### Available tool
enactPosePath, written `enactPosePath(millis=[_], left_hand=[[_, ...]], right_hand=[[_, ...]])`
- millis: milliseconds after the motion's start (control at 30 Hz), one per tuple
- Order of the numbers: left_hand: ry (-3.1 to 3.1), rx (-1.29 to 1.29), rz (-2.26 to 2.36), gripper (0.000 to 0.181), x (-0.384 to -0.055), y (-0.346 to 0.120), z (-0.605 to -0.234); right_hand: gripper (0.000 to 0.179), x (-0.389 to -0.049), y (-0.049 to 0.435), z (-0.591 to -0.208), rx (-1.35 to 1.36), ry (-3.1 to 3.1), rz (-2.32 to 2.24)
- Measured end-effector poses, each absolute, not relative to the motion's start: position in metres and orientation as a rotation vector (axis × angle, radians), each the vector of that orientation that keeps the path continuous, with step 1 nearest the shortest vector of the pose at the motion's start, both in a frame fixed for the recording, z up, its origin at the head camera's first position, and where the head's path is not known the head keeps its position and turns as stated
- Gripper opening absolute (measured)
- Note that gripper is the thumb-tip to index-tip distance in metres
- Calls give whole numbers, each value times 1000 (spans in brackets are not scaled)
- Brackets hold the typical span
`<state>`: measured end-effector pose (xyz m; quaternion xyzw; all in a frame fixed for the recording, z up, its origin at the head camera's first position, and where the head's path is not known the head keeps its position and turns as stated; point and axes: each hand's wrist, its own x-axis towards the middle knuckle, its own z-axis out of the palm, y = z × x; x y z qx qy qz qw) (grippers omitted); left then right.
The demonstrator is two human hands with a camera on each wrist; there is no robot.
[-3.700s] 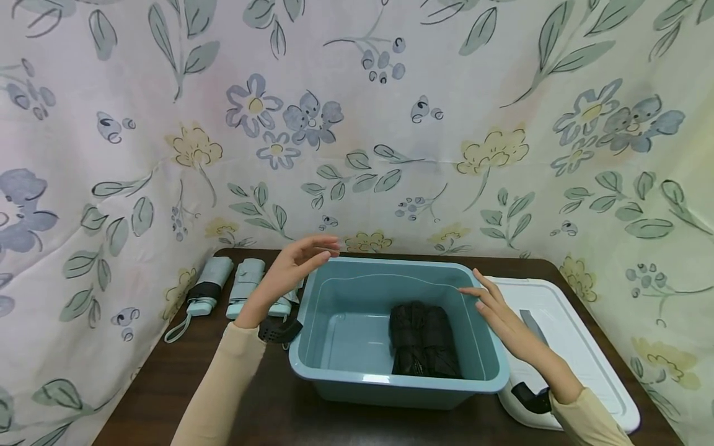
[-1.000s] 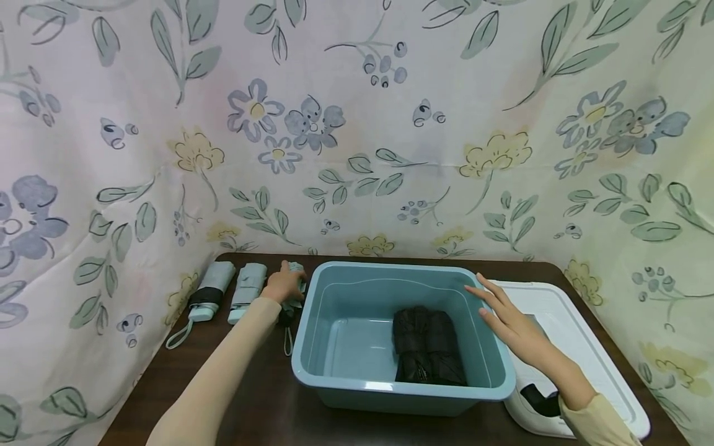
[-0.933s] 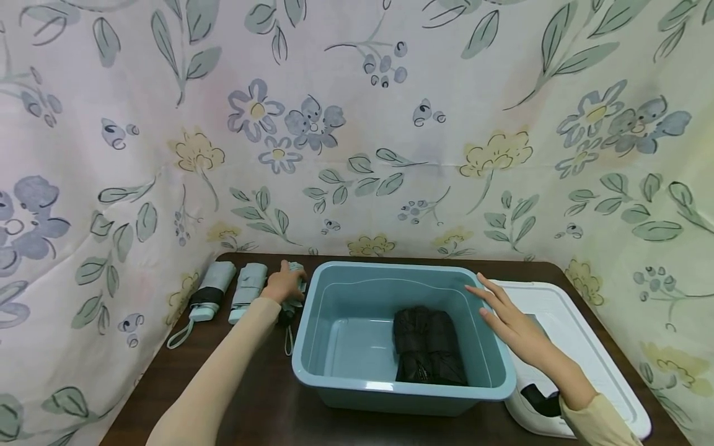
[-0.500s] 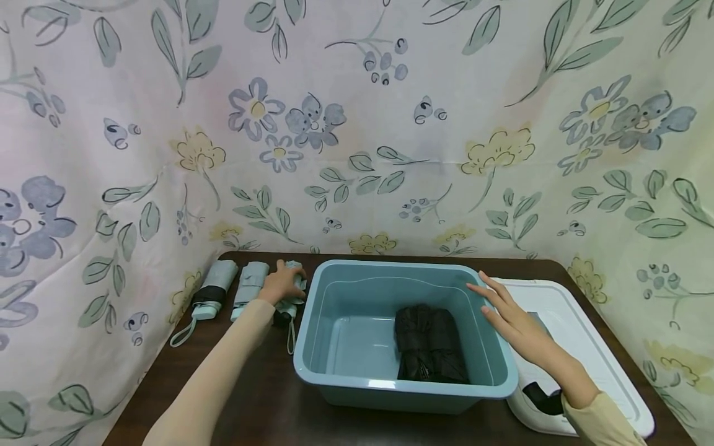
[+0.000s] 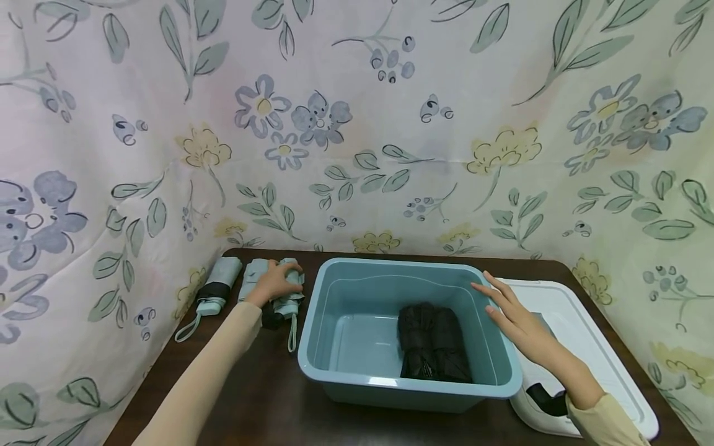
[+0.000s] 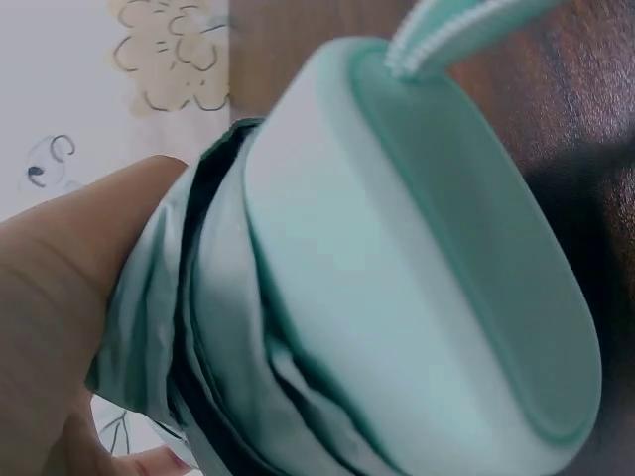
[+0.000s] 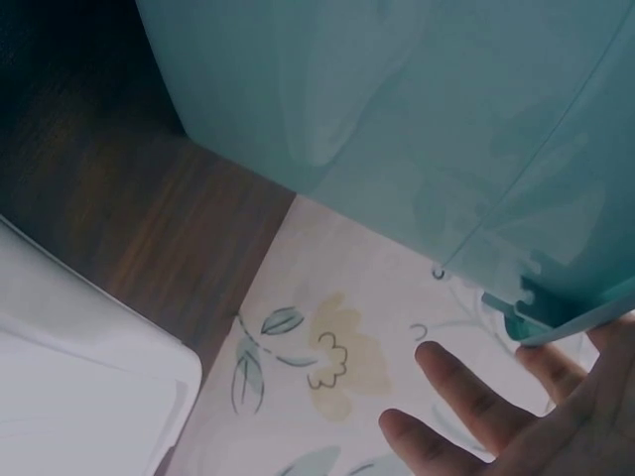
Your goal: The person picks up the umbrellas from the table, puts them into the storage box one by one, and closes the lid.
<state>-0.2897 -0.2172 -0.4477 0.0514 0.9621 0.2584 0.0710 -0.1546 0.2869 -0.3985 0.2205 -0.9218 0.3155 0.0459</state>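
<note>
My left hand (image 5: 273,284) grips a folded pale-teal umbrella (image 5: 289,305) just left of the tub, with its wrist loop hanging toward me. Up close in the left wrist view, the umbrella's smooth handle end (image 6: 357,258) faces the camera, and fingers wrap the fabric behind it. A blue-green plastic tub (image 5: 390,383) stands in the middle. Inside, on its right side, lie two black folded bundles (image 5: 415,337) side by side. My right hand (image 5: 519,322) rests at the tub's right rim, fingers extended; in the right wrist view its fingers (image 7: 476,397) spread outside the wall.
Another pale-teal folded umbrella (image 5: 253,272) lies partly behind the left hand, and one with a black band (image 5: 214,290) lies farther left. A white lid (image 5: 591,347) lies right of the tub, under the right forearm. Floral cloth (image 5: 357,204) hangs behind the dark table.
The left hand went from above the tub's left rim to the rightmost teal umbrella and took hold of it, then shifted it slightly left. The right hand has stayed at the rim.
</note>
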Motion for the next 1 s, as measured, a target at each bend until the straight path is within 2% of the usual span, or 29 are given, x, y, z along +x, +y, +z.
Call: enactPosePath(millis=[500, 1000], left_hand=[[2803, 335, 1084, 50, -276, -225, -430], [2637, 345, 1266, 53, -250, -226, -402]], right_hand=[[45, -156, 287, -401, 665, -2813, 958], [45, -154, 286, -399, 654, -2824, 938]])
